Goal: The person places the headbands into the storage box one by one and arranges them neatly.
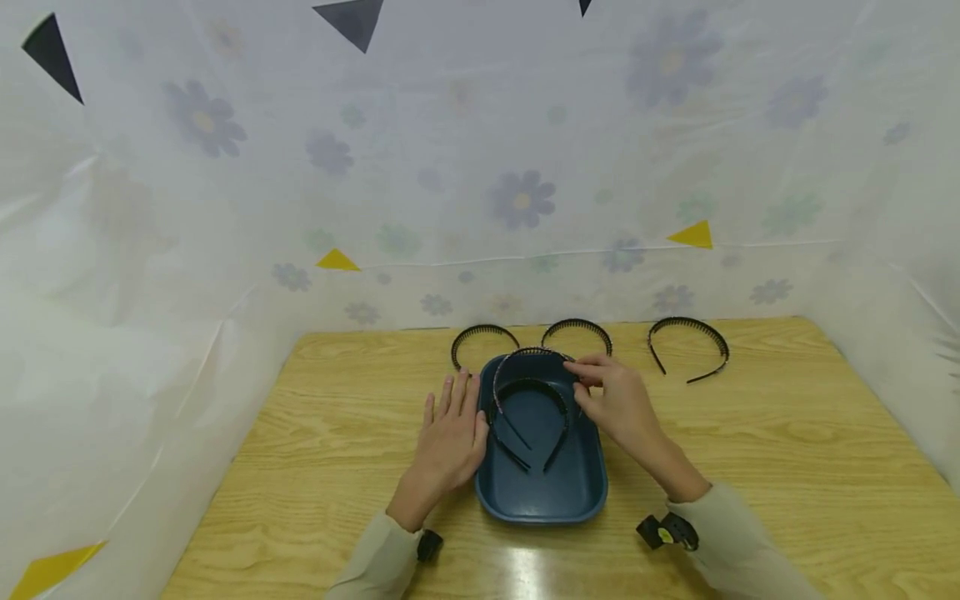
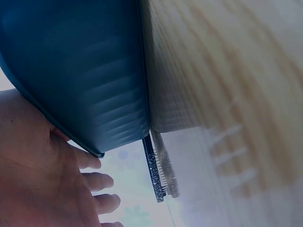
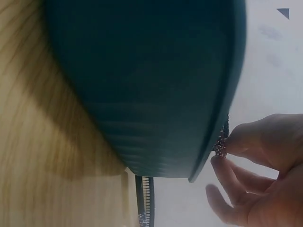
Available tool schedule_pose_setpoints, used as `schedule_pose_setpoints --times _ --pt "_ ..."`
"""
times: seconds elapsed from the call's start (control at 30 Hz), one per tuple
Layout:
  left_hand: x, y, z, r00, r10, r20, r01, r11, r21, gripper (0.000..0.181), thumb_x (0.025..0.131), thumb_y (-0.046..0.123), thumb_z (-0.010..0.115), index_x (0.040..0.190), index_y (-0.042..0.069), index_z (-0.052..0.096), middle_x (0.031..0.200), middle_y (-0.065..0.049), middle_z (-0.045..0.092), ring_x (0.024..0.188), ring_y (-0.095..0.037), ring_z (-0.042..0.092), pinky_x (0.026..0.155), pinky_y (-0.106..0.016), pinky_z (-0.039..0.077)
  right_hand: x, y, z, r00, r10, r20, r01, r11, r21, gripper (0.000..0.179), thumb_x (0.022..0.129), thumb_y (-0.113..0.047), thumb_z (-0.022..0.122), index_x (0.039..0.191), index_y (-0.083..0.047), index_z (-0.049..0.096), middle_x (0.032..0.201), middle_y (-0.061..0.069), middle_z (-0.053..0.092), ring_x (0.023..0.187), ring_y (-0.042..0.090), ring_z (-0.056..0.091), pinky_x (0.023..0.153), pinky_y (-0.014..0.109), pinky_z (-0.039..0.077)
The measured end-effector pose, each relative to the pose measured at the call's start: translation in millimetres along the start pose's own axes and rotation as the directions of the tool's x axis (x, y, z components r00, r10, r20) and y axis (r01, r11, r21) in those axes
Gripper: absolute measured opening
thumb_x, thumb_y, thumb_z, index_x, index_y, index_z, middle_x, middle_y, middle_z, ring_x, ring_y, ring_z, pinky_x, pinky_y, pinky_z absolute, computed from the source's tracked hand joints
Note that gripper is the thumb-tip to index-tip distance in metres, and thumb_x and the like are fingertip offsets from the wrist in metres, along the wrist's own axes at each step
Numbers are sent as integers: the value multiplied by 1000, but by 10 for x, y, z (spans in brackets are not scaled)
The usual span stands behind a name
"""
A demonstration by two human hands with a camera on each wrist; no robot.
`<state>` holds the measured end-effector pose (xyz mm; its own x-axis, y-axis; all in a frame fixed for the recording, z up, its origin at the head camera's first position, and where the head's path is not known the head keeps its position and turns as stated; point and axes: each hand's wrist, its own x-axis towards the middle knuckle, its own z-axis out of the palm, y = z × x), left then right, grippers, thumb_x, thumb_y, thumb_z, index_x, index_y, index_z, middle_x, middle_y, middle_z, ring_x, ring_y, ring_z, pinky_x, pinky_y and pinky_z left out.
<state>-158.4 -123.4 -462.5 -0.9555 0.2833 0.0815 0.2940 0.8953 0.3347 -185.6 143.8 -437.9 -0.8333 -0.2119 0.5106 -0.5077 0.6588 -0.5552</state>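
A dark blue plastic basin [image 1: 540, 493] stands on the table, its long side running away from me. My left hand [image 1: 452, 437] lies along its left rim with the fingers straight. Over the right rim, my right hand [image 1: 617, 398] pinches a glittery headband [image 3: 220, 145] between thumb and fingers. That headband's arc spans the far part of the basin, and one end points down into it. Inside the basin is another black headband [image 1: 564, 417], partly overlapped by the held one.
Behind the basin lie two toothed black headbands, a left one [image 1: 483, 327] and a right one [image 1: 576, 322], both partly hidden. Another headband [image 1: 726, 342] lies farther right. The wooden table [image 1: 787, 467] meets a flowered white sheet [image 1: 450, 208] at the back.
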Motion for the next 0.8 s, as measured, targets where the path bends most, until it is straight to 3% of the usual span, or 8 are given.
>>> schedule_pose_setpoints --times 0.13,0.23,0.5,0.8 --pt "1 6 -5 1000 -2 4 2 1000 3 60 111 31 28 166 9 17 171 -10 8 157 -33 5 123 -60 8 -14 -23 32 999 17 35 -16 1000 -23 33 85 8 75 117 2 76 112 19 69 74 20 66 47 25 41" --pt "1 12 -12 1000 -2 4 2 1000 5 60 111 31 28 166 10 16 171 -10 8 157 -33 5 123 -60 9 -24 -31 58 998 29 60 -26 999 -45 34 84 7 77 117 2 76 111 17 69 71 17 61 48 24 38" --pt "0 20 -18 1000 -5 5 5 1000 -3 60 111 31 27 166 10 16 171 -10 9 157 -33 5 123 -60 8 -31 -15 148 992 33 120 -24 997 -78 32 85 6 75 117 2 76 113 18 68 74 18 66 53 25 45" --pt "1 22 -14 1000 -4 2 4 1000 -5 60 111 31 29 166 10 16 171 -10 9 157 -32 4 123 -60 8 -7 -23 203 986 24 163 -8 995 -98 31 86 6 73 117 2 76 112 19 68 70 17 60 56 28 44"
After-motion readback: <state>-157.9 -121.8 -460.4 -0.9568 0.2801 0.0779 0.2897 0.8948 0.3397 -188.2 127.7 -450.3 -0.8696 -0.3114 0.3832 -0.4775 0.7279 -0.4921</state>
